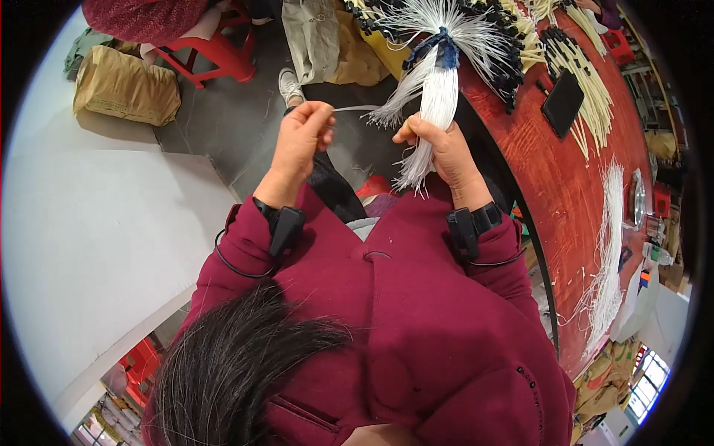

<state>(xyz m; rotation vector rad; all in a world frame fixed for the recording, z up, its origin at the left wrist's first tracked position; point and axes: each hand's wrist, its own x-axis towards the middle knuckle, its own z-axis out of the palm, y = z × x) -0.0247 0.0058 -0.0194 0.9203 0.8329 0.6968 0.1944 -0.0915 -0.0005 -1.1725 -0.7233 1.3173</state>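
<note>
In the upper middle of the frame, 2 hands work above the person's lap. The right hand (446,149) has its fingers clamped around the lower part of a white bundle (440,93) of thin strands, whose loose ends hang below the hand. Higher up, 1 frayed blue band (447,52) is around this bundle, and above it the strands spread out like a fan. The left hand (297,141), more to the left, has its fingers pinched together on a pale strip (357,108), which is stretched toward the bundle. At the right is the red worktop (513,149). On it lie cream sticks (599,104) with black ends, 1 flat black device (563,104) and, lower down, loose white strands (608,260).
</note>
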